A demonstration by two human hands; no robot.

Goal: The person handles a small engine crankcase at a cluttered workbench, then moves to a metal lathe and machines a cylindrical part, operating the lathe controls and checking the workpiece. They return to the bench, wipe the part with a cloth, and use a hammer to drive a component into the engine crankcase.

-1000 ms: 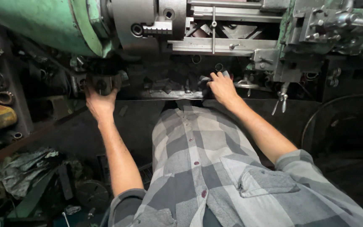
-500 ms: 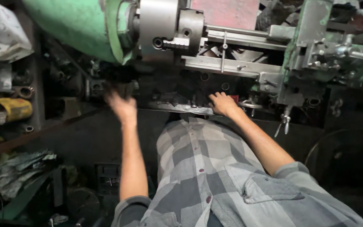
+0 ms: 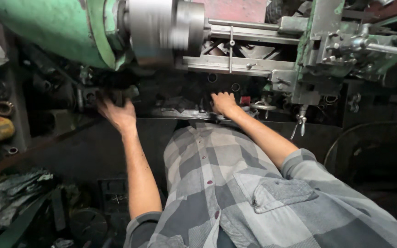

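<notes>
Both hands (image 3: 118,112) (image 3: 224,103) rest along the lathe (image 3: 60,32) bed's front edge.

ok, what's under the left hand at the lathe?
The left hand covers a dark control below the green headstock. Its shape under the palm is hidden. The chuck is blurred.

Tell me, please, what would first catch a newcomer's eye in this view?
The blurred steel chuck at top centre, beside the green lathe headstock. Below it, the left hand rests on dark controls under the headstock, while the right hand lies flat on the lathe's front edge near a small handwheel.
</notes>
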